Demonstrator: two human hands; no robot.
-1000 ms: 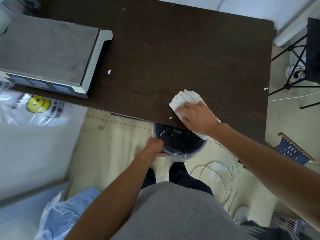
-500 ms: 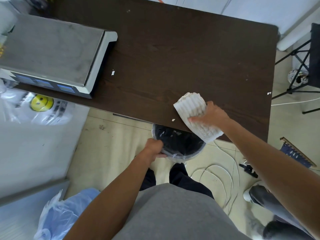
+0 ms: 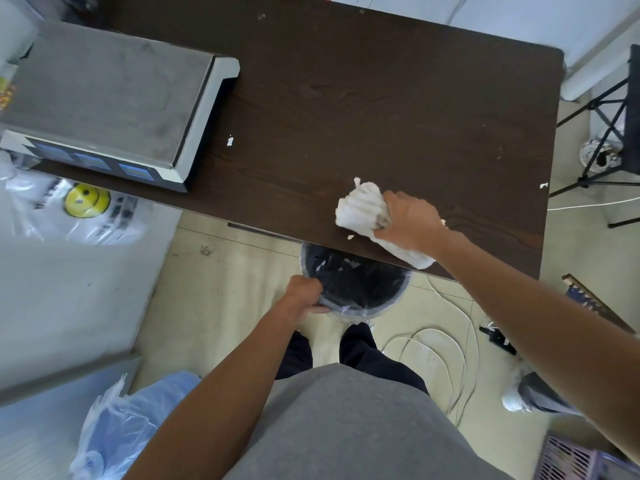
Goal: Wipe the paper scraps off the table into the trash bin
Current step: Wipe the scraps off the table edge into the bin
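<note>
We are gripping the bunched white cloth (image 3: 362, 209) in our right hand (image 3: 410, 221), its long axis running 10 to 4 o'clock on the dark surface (image 3: 381, 116), while our left hand (image 3: 304, 294) is clutching the rim of the trash bin (image 3: 391, 301) under the near edge. The nearest paper scrap (image 3: 350, 237) is lying beside the cloth at the right hand's 8 o'clock, the bin at its 6; a second scrap (image 3: 230, 141) is waiting well off at 10 o'clock.

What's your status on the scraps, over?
Left hand grips bin rim below table edge. Right hand holds cloth. One scrap by cloth, two farther off. Nothing blocking.
</note>
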